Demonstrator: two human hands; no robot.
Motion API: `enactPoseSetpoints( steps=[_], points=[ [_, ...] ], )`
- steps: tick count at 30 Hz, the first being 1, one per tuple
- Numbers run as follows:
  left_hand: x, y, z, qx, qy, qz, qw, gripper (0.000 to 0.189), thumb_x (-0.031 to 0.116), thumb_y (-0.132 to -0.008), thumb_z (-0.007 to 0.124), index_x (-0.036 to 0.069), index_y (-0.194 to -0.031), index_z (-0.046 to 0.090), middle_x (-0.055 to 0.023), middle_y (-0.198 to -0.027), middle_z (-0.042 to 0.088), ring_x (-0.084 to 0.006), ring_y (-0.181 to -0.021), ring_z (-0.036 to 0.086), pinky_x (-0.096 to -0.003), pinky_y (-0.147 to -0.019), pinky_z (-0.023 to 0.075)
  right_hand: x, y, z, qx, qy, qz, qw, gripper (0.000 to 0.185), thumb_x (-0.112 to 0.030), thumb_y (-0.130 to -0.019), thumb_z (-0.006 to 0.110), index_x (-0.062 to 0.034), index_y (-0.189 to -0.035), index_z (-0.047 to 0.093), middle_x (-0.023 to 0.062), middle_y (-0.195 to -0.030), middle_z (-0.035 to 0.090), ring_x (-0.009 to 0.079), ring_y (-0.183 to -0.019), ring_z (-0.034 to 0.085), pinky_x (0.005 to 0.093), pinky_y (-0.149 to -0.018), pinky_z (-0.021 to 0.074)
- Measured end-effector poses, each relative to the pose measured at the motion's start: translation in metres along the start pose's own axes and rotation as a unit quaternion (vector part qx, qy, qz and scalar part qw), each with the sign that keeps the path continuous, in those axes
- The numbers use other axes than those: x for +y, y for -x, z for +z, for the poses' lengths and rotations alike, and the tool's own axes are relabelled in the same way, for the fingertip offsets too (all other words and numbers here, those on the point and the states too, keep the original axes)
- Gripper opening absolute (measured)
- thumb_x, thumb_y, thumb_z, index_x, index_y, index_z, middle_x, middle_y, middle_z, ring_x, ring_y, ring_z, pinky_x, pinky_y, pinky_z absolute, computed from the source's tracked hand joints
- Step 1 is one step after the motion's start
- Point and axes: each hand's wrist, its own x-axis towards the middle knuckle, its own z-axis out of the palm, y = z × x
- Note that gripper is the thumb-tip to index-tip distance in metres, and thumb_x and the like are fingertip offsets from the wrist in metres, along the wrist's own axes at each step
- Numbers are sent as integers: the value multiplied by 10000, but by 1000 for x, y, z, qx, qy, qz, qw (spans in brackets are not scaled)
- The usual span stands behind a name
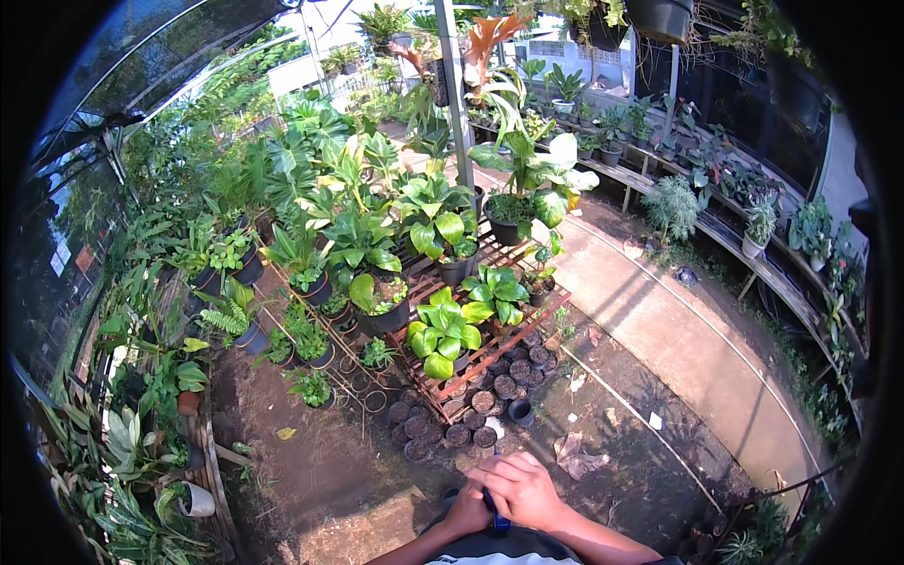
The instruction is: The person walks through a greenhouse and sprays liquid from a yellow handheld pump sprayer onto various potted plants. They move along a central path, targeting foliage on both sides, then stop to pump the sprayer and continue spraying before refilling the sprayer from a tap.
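Observation:
My two hands are together low in front of my body, at the bottom centre of the head view. My left hand is closed around a blue-handled tool, whose kind I cannot make out. Over it lies my right hand, its fingers bent across my left hand and the tool. The right hand covers most of the tool, so its grip is hard to judge. Just beyond the hands, several small black pots of soil stand on the ground beside a rusty metal slatted rack.
Broad-leaved potted plants crowd the rack around a metal post. A concrete path curves along the right, before tiered wooden benches. Plants and a white pot line the left. A dry leaf lies on the soil.

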Motion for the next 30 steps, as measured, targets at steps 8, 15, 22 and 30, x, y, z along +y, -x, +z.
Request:
enactPoseSetpoints(
  steps=[8,15,22,30],
  points=[
    [11,-12,4,56,17,84,995,590,168,-864,801,-32,-1360,553,-313,-1270,662,-480,-1245,641,-543,-1052,519,29,29,4,21,16,6,1000,504,-29,-841,661,-144,-1323,754,27,-1477,680,252,-1390,607,518,-1162,433],
    [-3,-15,-13,41,-38,138,989,631,160,-857,775,-63,-1413,575,-287,-1320,677,-480,-1267,640,-538,-1072,523,24,2,20,-117,-104,-42,987,474,-7,-827,653,-158,-1263,760,16,-1489,670,293,-1363,632,527,-1174,462],
    [-30,-15,-8,65,1,102,993,595,157,-867,750,-69,-1384,561,-319,-1347,645,-497,-1253,636,-521,-1067,529,23,-7,24,25,-67,-58,996,515,3,-796,655,-176,-1262,779,57,-1503,648,315,-1394,599,537,-1151,460],
    [-34,-6,-21,146,-35,110,983,571,192,-827,812,-43,-1295,584,-269,-1242,666,-472,-1212,638,-517,-1079,506,30,-19,38,9,-60,-82,995,431,-33,-852,646,-153,-1240,790,103,-1481,659,349,-1415,570,552,-1178,421]
  ],
)
